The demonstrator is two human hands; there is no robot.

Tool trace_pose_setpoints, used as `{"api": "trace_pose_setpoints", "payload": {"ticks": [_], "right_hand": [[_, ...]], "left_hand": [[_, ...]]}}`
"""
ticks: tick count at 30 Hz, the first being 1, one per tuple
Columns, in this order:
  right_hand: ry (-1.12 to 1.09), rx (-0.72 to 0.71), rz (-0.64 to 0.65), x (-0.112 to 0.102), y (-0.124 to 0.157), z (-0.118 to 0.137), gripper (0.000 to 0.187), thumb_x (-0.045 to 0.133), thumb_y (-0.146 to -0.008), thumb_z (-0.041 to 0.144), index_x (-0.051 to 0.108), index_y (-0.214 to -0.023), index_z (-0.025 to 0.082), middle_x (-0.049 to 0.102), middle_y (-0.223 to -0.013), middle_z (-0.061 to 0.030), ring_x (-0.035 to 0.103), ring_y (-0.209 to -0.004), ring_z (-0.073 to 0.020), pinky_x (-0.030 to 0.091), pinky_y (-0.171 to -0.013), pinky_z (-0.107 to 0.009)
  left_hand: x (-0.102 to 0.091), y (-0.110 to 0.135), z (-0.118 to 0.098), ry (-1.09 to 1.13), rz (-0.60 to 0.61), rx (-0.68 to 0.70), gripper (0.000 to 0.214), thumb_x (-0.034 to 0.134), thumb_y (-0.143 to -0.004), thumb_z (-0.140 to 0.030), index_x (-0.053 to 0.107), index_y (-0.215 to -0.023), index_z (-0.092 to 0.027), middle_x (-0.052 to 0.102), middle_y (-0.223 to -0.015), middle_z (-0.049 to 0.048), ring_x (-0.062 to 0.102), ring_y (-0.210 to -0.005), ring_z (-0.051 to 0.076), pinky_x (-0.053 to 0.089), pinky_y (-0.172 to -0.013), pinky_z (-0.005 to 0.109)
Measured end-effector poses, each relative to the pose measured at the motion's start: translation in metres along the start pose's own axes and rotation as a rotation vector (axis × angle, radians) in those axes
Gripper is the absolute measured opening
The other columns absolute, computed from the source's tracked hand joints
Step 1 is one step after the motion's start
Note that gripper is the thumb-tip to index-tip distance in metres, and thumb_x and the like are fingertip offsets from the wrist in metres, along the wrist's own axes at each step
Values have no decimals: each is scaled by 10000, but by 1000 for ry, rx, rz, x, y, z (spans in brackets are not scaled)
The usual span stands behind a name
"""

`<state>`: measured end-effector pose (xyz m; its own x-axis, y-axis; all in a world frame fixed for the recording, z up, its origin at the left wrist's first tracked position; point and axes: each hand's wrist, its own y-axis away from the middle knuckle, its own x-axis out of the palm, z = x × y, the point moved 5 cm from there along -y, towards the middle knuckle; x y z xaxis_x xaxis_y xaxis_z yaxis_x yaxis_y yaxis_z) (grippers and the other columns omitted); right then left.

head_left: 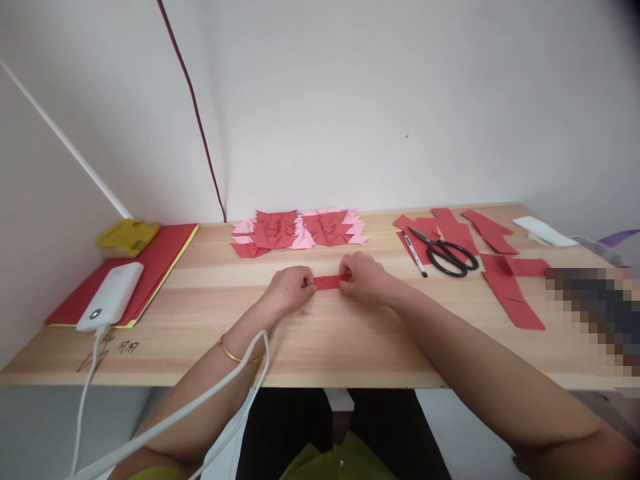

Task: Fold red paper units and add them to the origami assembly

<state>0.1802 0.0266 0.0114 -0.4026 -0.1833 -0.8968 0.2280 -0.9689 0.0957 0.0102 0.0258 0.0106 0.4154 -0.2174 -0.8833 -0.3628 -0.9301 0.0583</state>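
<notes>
A narrow strip of red paper (327, 283) lies at the middle of the wooden table, stretched between my two hands. My left hand (291, 287) pinches its left end, thumb and fingers pressed together. The right end is in the closed fingers of my right hand (366, 279). Both ends of the strip are hidden by the fingers. Just beyond my hands stand rows of folded red paper pieces (276, 230) together with pink folded pieces (303, 239).
Black-handled scissors (453, 259) and a pen (415, 255) lie on red paper strips (517, 300) at the right. White paper (544, 231) is farther right. At left, a white power bank (113, 295) and a yellow packet (131, 237) rest on red sheets (167, 267). A white cable (200, 398) crosses my left arm.
</notes>
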Motion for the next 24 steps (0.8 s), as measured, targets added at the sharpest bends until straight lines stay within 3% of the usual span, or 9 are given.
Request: {"api": "trace_pose_setpoints", "payload": {"ticks": [9, 15, 20, 24], "right_hand": [[-95, -56, 34, -9, 1, -1, 153, 545, -671, 167, 574, -820, 178, 595, -915, -75, 525, -813, -185, 374, -651, -256], [-21, -121, 1, -2, -1, 4, 305, 618, -706, 350, 600, -972, 203, 556, -1075, -108, 477, -1013, -271, 381, -812, -359], [-3, -127, 25, -1, 1, 5, 193, 622, -716, 376, 618, -813, 209, 562, -989, -95, 490, -987, -268, 386, -780, -347], [-17, -124, 53, -4, 4, 8, 247, 629, -702, 421, 609, -833, 212, 564, -987, -95, 499, -971, -273, 386, -765, -358]], "left_hand": [[-4, 2, 2, 37, -21, 53, 75, 527, -697, -178, 589, -739, -187, 586, -690, 0, 508, -627, 140, 338, -555, 245], [-8, 1, 0, -64, -100, 109, 322, 643, -677, -298, 617, -979, -191, 583, -970, 69, 532, -913, 221, 413, -804, 329], [-11, 3, -5, -106, -65, 82, 203, 641, -688, -323, 625, -851, -203, 587, -916, 60, 521, -904, 230, 398, -785, 346], [-13, 4, -7, -67, -67, 87, 137, 647, -667, -286, 593, -756, -197, 587, -855, 41, 527, -828, 201, 390, -715, 311]]}}
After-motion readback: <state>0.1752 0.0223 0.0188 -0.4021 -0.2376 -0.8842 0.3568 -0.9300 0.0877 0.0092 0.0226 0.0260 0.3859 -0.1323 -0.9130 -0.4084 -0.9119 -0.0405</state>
